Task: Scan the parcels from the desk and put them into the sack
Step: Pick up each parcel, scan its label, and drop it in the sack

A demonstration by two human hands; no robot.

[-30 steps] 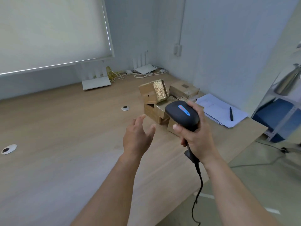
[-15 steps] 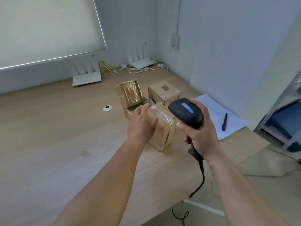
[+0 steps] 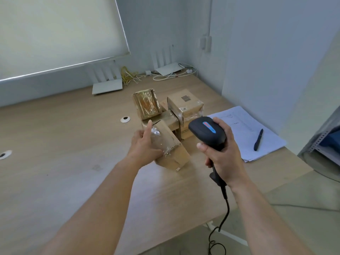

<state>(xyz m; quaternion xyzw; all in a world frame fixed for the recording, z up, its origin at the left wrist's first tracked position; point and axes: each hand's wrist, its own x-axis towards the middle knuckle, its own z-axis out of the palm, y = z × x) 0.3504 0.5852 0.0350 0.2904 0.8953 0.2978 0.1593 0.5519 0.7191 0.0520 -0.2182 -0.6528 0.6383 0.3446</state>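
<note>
A taped brown cardboard parcel [image 3: 171,150] sits tilted on the wooden desk [image 3: 64,153], pulled a little forward of the pile. My left hand [image 3: 143,146] grips its left side, index finger stretched along the top edge. Behind it is a pile of several more parcels: one wrapped in shiny tape [image 3: 146,103], one with a barcode label [image 3: 185,103], others [image 3: 170,119] beneath. My right hand [image 3: 222,155] grips a black handheld barcode scanner [image 3: 207,131] just right of the held parcel; its cable hangs off the desk edge. No sack is in view.
White papers [image 3: 244,126] with a dark pen [image 3: 258,139] lie on the desk at the right. Two white routers [image 3: 107,87] and tangled cables [image 3: 130,77] sit against the back wall. Round cable holes [image 3: 125,119] dot the desk. A metal shelf [image 3: 325,144] stands at far right.
My left hand went from reaching empty, to gripping the front parcel, then drew it forward and leftward away from the pile. The scanner hand stayed beside it.
</note>
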